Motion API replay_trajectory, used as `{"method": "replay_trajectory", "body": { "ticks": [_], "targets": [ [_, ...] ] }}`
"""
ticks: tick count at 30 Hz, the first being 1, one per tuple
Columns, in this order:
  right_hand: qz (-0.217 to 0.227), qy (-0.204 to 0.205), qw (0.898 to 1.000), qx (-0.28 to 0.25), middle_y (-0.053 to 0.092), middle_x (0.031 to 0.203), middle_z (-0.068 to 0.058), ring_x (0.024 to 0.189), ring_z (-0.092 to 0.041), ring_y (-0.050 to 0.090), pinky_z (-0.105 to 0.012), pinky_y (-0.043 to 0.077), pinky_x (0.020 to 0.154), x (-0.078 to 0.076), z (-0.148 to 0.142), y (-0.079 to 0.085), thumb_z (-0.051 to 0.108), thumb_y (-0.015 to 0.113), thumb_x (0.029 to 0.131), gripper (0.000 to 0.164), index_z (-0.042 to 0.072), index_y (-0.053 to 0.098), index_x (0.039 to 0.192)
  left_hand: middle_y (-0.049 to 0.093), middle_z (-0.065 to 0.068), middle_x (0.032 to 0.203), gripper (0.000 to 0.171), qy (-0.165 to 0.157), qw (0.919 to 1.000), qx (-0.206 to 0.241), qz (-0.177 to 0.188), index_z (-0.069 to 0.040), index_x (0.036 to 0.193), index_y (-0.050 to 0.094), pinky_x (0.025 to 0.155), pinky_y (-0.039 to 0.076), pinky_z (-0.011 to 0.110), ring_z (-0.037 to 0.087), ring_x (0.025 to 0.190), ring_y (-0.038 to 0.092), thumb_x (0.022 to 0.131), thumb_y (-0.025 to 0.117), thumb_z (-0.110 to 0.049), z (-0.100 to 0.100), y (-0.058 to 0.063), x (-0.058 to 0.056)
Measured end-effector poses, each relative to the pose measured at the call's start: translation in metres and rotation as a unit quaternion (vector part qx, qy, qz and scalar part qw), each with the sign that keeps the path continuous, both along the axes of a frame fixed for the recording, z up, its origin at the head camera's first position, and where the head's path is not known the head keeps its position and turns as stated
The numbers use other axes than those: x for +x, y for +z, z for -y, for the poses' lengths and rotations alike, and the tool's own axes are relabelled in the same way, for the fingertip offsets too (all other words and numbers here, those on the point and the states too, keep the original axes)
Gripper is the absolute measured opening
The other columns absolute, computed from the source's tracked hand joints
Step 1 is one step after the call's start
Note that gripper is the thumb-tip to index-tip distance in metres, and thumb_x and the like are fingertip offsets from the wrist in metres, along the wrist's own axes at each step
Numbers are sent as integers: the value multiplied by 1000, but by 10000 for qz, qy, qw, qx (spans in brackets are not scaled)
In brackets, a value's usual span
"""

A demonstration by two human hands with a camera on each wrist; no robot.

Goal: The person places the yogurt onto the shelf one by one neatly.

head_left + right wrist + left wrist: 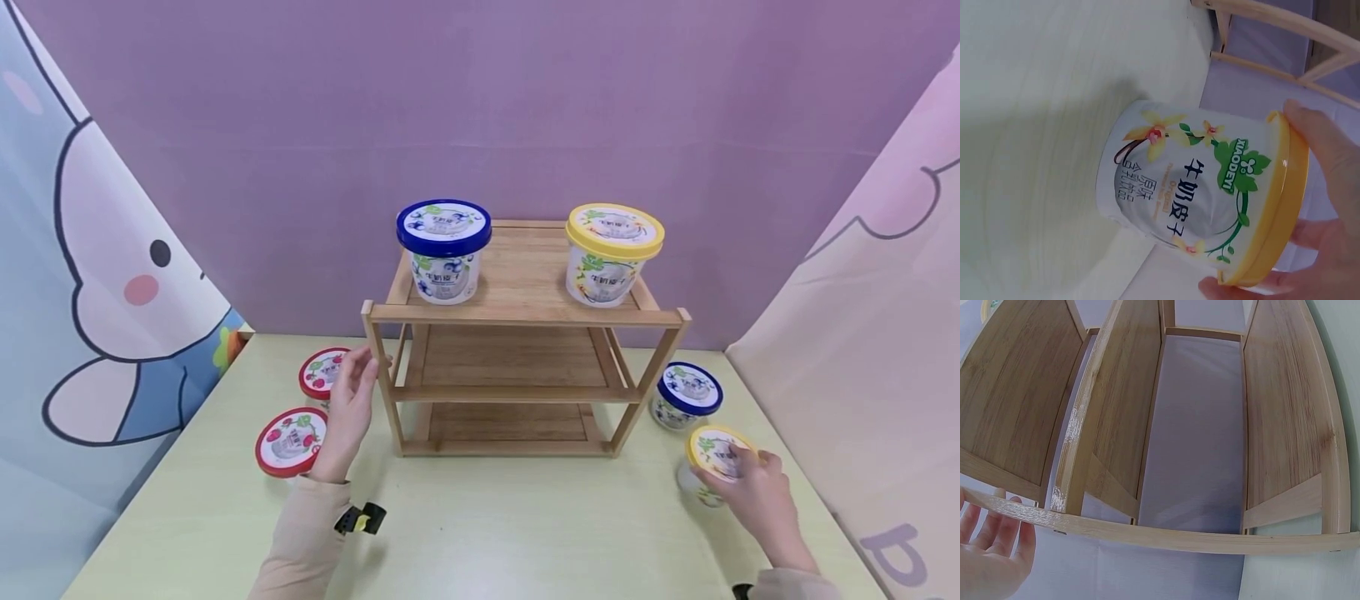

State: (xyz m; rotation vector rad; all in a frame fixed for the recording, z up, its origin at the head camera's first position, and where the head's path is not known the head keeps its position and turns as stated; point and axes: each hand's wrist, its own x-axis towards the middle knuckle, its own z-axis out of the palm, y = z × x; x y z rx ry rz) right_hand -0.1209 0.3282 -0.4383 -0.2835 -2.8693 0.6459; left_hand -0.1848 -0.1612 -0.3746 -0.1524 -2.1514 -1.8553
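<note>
My left hand [352, 400] is at the front left post of a three-tier wooden shelf [517, 315]. In the left wrist view its fingers [1007, 536] pass behind the post, tips showing past its edge. On the right, my right hand [761, 492] grips a yellow-lidded tub [701, 483] from above. The right wrist view shows thumb and fingers around the lid [1285, 200]; whether the tub's base touches the table, I cannot tell. Two tubs stand on the top tier: one blue-lidded [445, 250], one yellow-lidded [611, 254].
Two red-lidded tubs, a front one [292, 442] and a back one [322, 372], stand left of the shelf, partly hidden by my left hand. Another blue-lidded tub [686, 396] stands behind the gripped one. A purple cloth [525, 108] hangs behind the pale table [525, 525].
</note>
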Motion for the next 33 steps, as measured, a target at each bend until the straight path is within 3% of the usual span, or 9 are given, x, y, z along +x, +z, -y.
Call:
{"method": "replay_trajectory", "body": {
  "ticks": [7,18,22,26,33],
  "targets": [
    [267,-730,9969,111,30,107,-40,83,-53,39,-46,39,46,0,15,1,56,61,72,84,-11,41,118,45,16,121,37,-5,10000,38,-80,-2,126,36,103,28,39,23,121,38,95,40,-22,-1,0,0],
    [525,-1210,9906,350,31,97,-39,80,-54,40,-51,40,49,-3,29,1,65,53,72,92,-14,37,118,44,14,120,38,37,10000,1,-30,-2,126,36,102,29,37,21,120,38,95,40,-22,-1,0,0],
    [508,-811,9950,288,30,106,-43,86,-57,40,-57,39,59,-1,22,3,57,57,74,88,-12,34,122,45,14,120,38,59,10000,-9,-60,-2,126,36,102,30,38,22,120,39,94,41,-23,0,-1,-1],
    [196,-34,9993,306,25,116,-48,96,-63,34,-67,32,70,0,8,4,48,65,72,87,-14,33,124,45,14,120,40,78,9999,-28,-88,-2,126,36,102,30,39,23,120,39,94,41,-25,0,-2,-1],
    [-401,1113,9929,125,24,118,-49,97,-65,31,-71,30,73,-6,-16,-2,28,73,68,75,-18,40,117,42,15,123,39,34,10000,2,30,-2,126,34,101,30,41,24,122,35,95,40,-24,1,-2,-1]
  ]
}}
